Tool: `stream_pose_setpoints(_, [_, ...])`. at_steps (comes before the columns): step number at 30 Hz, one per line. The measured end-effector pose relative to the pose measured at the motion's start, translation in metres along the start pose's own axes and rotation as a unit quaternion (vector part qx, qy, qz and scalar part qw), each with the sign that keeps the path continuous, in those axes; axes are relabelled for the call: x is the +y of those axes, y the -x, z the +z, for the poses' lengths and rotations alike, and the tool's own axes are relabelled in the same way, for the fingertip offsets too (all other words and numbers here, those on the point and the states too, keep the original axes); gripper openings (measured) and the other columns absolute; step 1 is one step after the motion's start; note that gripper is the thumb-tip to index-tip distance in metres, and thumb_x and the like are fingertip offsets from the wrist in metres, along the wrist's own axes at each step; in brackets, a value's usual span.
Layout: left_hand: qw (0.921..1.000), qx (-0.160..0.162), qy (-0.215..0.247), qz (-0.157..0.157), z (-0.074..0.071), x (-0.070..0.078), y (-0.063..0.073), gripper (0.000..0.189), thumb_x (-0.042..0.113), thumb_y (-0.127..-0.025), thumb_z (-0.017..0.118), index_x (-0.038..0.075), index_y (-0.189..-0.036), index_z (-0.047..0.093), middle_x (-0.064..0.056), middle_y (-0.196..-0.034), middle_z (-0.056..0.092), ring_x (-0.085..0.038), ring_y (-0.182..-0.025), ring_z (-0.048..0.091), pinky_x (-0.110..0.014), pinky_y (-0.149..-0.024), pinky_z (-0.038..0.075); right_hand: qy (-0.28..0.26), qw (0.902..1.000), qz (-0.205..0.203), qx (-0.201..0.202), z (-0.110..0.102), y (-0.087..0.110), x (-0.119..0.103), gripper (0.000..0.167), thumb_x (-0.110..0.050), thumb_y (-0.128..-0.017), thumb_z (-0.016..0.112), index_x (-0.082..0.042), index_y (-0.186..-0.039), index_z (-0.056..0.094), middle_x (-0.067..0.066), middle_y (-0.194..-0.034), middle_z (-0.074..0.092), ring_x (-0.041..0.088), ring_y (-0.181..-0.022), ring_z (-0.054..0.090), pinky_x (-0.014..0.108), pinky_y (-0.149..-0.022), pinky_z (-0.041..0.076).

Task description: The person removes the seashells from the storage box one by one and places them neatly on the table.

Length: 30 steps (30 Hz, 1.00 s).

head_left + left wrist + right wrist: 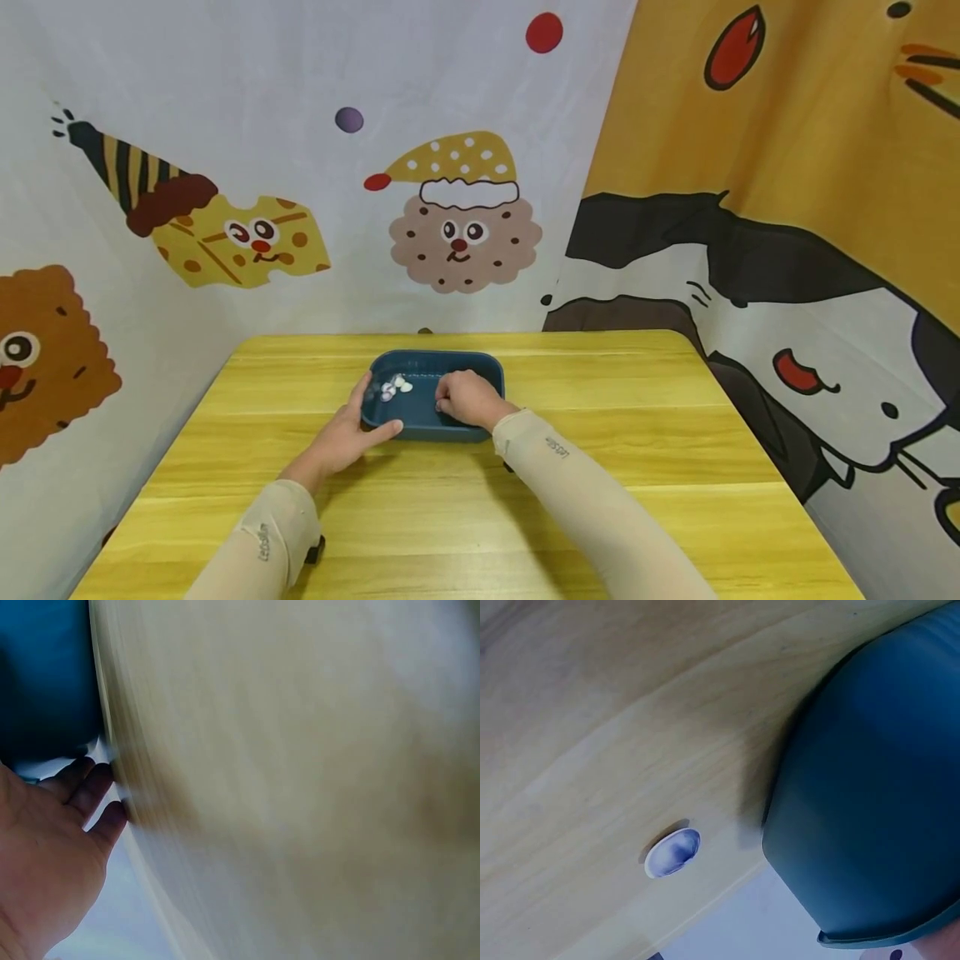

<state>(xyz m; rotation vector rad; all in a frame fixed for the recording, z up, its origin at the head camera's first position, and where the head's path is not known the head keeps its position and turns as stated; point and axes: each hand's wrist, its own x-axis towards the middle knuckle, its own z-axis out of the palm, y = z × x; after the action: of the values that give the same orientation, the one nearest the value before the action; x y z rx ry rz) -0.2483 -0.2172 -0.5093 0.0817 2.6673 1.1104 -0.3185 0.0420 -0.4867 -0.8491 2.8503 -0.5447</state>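
Note:
A dark blue rectangular bin (423,429) stands near the far side of the table, with several small white and purplish shells (387,390) at the left of its floor. My left hand (342,437) is at its near left corner, fingers along the left wall and thumb by the front rim. The left wrist view shows these left fingers (91,789) slightly bent beside the bin. My right hand (471,398) reaches into the bin's right half, knuckles up and fingers curled down. Its fingertips are largely hidden, so I cannot tell whether they pinch anything.
In the right wrist view, one white and purple shell (673,853) lies on the wood-grain table (420,517), beside the bin's outer wall. A printed cloth (300,75) hangs behind the table, and an orange one (660,108) at the right.

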Motion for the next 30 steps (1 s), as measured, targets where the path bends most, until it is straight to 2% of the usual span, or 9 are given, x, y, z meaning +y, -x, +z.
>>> stream_pose_setpoints(5, [1.0, 0.0, 0.001, 0.001, 0.0, 0.001, 0.001, 0.117, 0.072, -0.096, 0.065, 0.037, -0.17, -0.018, -0.029, -0.178, 0.011, -0.056, -0.161, 0.02, -0.076, -0.126, 0.025, -0.064, 0.9977, -0.006, 0.021, -0.001, 0.001, 0.005, 0.013, -0.021, -0.104, 0.072, -0.014, -0.111, 0.081, -0.003, -0.107, 0.08, 0.009, -0.087, 0.072, 0.028, -0.081, 0.061])
stream_pose_setpoints(9, [1.0, 0.003, 0.003, 0.0, 0.001, 0.001, 0.0, 0.118, 0.072, -0.096, 0.066, 0.036, -0.17, -0.018, -0.029, -0.178, 0.01, -0.056, -0.161, 0.02, -0.076, -0.126, 0.024, -0.124, 0.9911, 0.0, 0.049, -0.009, 0.006, 0.007, 0.014, -0.022, -0.103, 0.074, -0.015, -0.114, 0.08, -0.003, -0.106, 0.079, 0.009, -0.089, 0.072, 0.029, -0.082, 0.061])
stream_pose_setpoints(15, [1.0, 0.004, 0.0, -0.001, 0.0, 0.001, 0.0, 0.118, 0.072, -0.095, 0.066, 0.037, -0.17, -0.018, -0.029, -0.178, 0.01, -0.057, -0.161, 0.019, -0.077, -0.125, 0.024, -0.207, 0.9742, 0.037, 0.081, -0.028, 0.026, 0.014, 0.023, -0.026, -0.102, 0.075, -0.016, -0.123, 0.076, -0.003, -0.107, 0.076, 0.01, -0.092, 0.07, 0.032, -0.085, 0.062])
stream_pose_setpoints(19, [1.0, 0.003, -0.001, 0.005, 0.001, 0.004, 0.0, 0.117, 0.071, -0.096, 0.065, 0.037, -0.17, -0.019, -0.029, -0.178, 0.009, -0.058, -0.161, 0.019, -0.078, -0.124, 0.024, -0.253, 0.9588, 0.069, 0.109, -0.042, 0.05, 0.03, 0.025, -0.026, -0.102, 0.076, -0.017, -0.125, 0.074, -0.003, -0.108, 0.076, 0.012, -0.094, 0.07, 0.033, -0.086, 0.062])
stream_pose_setpoints(22, [1.0, 0.0, 0.0, 0.008, 0.002, 0.006, 0.0, 0.117, 0.071, -0.097, 0.065, 0.037, -0.169, -0.02, -0.029, -0.178, 0.007, -0.058, -0.161, 0.017, -0.078, -0.124, 0.024, -0.273, 0.9493, 0.085, 0.132, -0.051, 0.068, 0.045, 0.027, -0.025, -0.101, 0.077, -0.015, -0.126, 0.074, -0.002, -0.104, 0.076, 0.015, -0.093, 0.069, 0.034, -0.084, 0.061])
stream_pose_setpoints(24, [0.9999, -0.002, 0.004, 0.01, 0.002, 0.007, 0.001, 0.117, 0.07, -0.097, 0.065, 0.037, -0.169, -0.021, -0.029, -0.178, 0.005, -0.058, -0.161, 0.016, -0.078, -0.124, 0.023, -0.274, 0.9467, 0.094, 0.14, -0.055, 0.079, 0.057, 0.028, -0.024, -0.1, 0.078, -0.013, -0.126, 0.074, -0.001, -0.101, 0.076, 0.016, -0.09, 0.068, 0.033, -0.082, 0.06])
stream_pose_setpoints(30, [0.9998, -0.006, 0.004, 0.016, 0.001, 0.004, 0.003, 0.117, 0.07, -0.098, 0.064, 0.035, -0.169, -0.022, -0.028, -0.179, 0.003, -0.059, -0.16, 0.015, -0.079, -0.123, 0.024, -0.253, 0.9502, 0.12, 0.135, -0.054, 0.105, 0.087, 0.028, -0.022, -0.099, 0.08, -0.009, -0.122, 0.074, -0.001, -0.097, 0.076, 0.014, -0.086, 0.067, 0.03, -0.078, 0.057])
